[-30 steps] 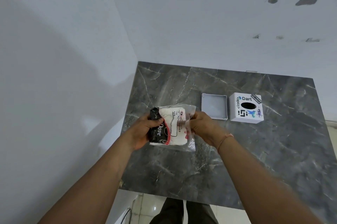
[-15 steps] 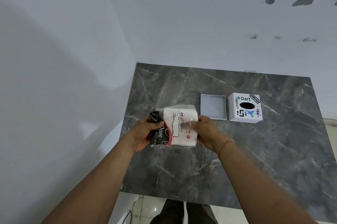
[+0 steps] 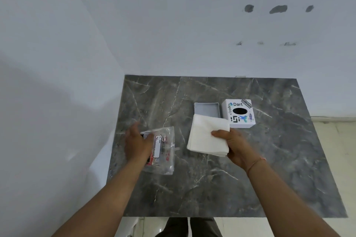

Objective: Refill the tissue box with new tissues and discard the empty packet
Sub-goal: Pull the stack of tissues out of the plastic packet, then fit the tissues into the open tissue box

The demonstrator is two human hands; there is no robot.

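Tissues are out of the packet now — a second ago both hands were still on it. Left hand (image 3: pixel 137 145) pins the flattened empty packet (image 3: pixel 163 150) near-left on the marble table (image 3: pixel 269 169); right hand (image 3: pixel 234 145) pinches the white tissue stack (image 3: pixel 207 136) — just near of the open tray (image 3: pixel 207 109) and sticker-covered tissue box (image 3: pixel 239 113) beside it.

table (image 3: pixel 269 159): dark grey marble-look top with pale veins, set into the corner where two walls meet
walls (image 3: pixel 173 24): plain white; left one in soft shadow
wall marks (image 3: pixel 278 9): three dark grey patches high on the back wall, smaller scuffs (image 3: pixel 288 44) in a row below
floor (image 3: pixel 335 140): pale tiles, seen right of the table and under its near edge
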